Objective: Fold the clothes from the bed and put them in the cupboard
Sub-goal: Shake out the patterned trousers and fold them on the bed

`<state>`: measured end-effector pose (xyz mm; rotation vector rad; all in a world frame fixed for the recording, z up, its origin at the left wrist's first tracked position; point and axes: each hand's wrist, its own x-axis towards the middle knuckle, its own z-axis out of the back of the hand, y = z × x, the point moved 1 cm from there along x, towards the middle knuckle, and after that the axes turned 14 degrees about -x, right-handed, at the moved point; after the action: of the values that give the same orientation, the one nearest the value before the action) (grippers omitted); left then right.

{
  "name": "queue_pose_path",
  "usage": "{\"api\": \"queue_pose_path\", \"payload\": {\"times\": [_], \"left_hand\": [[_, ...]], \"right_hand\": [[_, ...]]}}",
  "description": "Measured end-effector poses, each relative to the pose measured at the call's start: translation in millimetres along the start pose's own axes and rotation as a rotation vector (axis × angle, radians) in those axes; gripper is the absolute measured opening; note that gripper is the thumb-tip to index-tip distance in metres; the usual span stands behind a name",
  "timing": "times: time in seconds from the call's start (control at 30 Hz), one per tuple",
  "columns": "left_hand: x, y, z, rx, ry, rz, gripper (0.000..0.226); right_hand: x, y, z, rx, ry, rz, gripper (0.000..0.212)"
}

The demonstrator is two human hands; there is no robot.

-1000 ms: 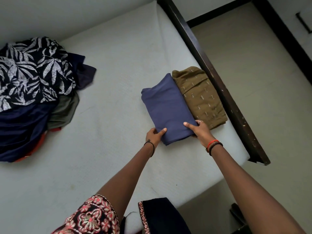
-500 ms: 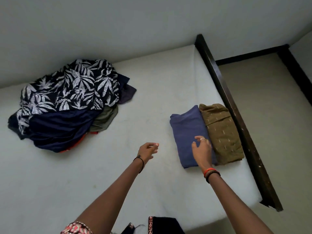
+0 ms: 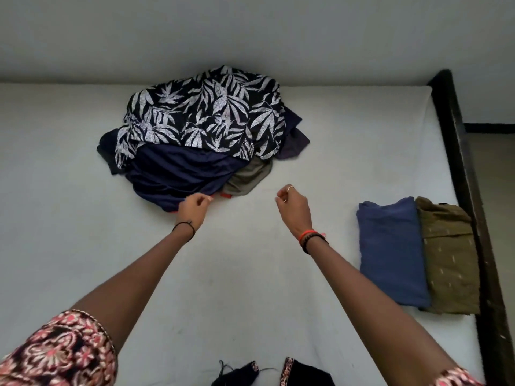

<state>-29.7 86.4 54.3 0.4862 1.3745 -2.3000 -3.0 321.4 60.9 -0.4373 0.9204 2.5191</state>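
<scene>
Two folded pieces lie touching at the right edge of the bed (image 3: 250, 288): the blue garment (image 3: 390, 254) and the olive garment (image 3: 446, 257). You have let go of the blue garment and reached for the unfolded pile (image 3: 200, 129). Your left hand (image 3: 195, 208) is at its navy edge and your right hand (image 3: 294, 207) is near it; both are loosely curled and hold nothing. The next fold is likely starting. Count: two folded, one pile of at least four fabrics.

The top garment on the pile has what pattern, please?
Top garment: white leaves on black, head view.
</scene>
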Motion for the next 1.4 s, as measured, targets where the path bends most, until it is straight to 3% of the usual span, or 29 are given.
{"api": "queue_pose_path", "payload": {"times": [0.2,0.33,0.53,0.7,0.8,0.9,0.93,1.17,1.3,1.4], "left_hand": [[79.3,-15.6,59.3,0.234,-0.113,-0.348,0.02],[115.2,-31.0,64.7,0.43,-0.081,-0.548,0.028],[146.9,-30.5,65.1,0.723,-0.032,-0.543,0.054],[161.3,-37.2,74.1,0.919,-0.099,-0.556,0.055],[160.6,-42.7,79.4,0.965,-0.068,-0.589,0.059],[149.6,-50.0,79.7,1.012,-0.034,-0.627,0.069],[145.1,-51.7,78.7,1.017,-0.037,-0.632,0.07],[103.9,-86.8,76.4,0.866,-0.215,-0.517,0.055],[67.3,-123.3,87.0,0.828,-0.233,-0.559,0.03],[36.8,-168.0,100.6,0.809,-0.232,-0.602,0.026]], "right_hand": [[57.1,71.8,-34.9,-0.248,-0.01,0.208,0.017],[94.5,103.2,-52.0,-0.477,-0.063,0.373,0.025],[126.8,120.9,-68.4,-0.702,-0.098,0.423,0.05],[137.9,124.9,-68.9,-0.817,-0.09,0.461,0.052],[138.2,129.7,-56.2,-0.698,-0.09,0.424,0.043],[123.1,138.2,-32.4,-0.421,-0.067,0.411,0.006],[112.1,142.4,-23.0,-0.339,-0.053,0.422,0.005],[3.2,163.8,78.7,-0.127,0.125,0.709,0.024],[-31.7,163.2,162.3,-0.243,0.098,0.761,0.038],[-41.6,162.5,229.5,-0.257,-0.004,0.765,0.037]]}}
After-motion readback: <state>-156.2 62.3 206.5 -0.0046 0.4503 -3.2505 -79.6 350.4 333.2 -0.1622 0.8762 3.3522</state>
